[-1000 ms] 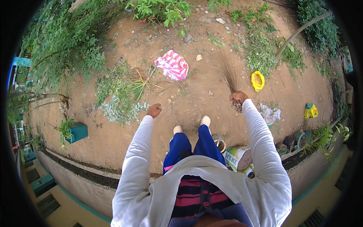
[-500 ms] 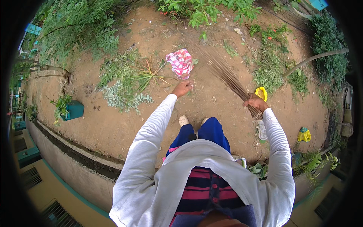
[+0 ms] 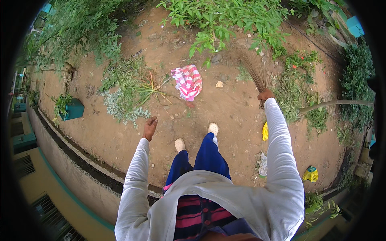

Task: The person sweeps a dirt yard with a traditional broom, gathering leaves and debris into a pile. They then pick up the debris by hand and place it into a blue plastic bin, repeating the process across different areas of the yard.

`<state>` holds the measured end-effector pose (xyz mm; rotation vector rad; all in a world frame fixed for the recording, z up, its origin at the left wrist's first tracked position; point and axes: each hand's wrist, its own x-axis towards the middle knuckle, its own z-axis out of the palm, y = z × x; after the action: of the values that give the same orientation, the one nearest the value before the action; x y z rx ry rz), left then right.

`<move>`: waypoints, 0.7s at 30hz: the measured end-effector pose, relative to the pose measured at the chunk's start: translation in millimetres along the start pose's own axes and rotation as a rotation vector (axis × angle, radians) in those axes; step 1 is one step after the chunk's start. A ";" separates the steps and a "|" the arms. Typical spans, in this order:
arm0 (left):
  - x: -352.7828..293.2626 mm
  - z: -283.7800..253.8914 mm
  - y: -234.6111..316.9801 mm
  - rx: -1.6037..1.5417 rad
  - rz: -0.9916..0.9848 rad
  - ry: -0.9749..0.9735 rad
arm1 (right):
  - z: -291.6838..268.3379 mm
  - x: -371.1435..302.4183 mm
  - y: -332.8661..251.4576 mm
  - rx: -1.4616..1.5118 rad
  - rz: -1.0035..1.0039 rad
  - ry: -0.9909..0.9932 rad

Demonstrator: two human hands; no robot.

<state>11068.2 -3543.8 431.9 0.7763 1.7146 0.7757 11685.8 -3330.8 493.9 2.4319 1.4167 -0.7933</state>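
Note:
A stick broom [image 3: 256, 72] is gripped by its bundled end in my right hand [image 3: 265, 94], its thin bristles fanning away over the dirt. My left hand [image 3: 150, 127] hangs low on the left, fingers curled closed; whether anything is inside them I cannot make out. It is nearest to a heap of cut greenery [image 3: 124, 90] with silvery leaves at its near side. Long, narrow green and dry leaves [image 3: 148, 89] stick out of that heap toward a crumpled pink-and-white checked cloth [image 3: 188, 82]. The cloth lies on the ground ahead of my feet.
More cuttings [image 3: 290, 94] lie at the right, by a thin bent trunk [image 3: 337, 104]. Yellow bags [image 3: 311, 174] and a whitish plastic piece [image 3: 262, 164] rest on the ground. A leafy shrub [image 3: 229, 20] spreads ahead. At left stand a teal planter [image 3: 73, 109] and a low wall [image 3: 72, 168].
My right hand has carried the broom farther ahead, its bristles now nearer the shrub. My left hand has drawn left, away from the checked cloth. My feet have stepped apart.

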 end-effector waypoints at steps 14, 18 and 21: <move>64.2 151.6 70.8 0.235 0.223 -0.219 | -153.8 -21.0 112.1 0.495 -0.213 -0.596; 70.3 180.3 97.9 0.258 0.264 -0.272 | -162.1 47.5 118.8 0.366 -0.321 -0.265; 58.9 181.3 95.7 0.255 0.179 -0.286 | -149.4 97.2 41.6 0.055 -0.305 -0.187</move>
<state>11240.7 -3418.4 433.9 1.1705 1.5136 0.5384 11810.3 -3214.8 561.2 2.1378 1.7320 -1.1060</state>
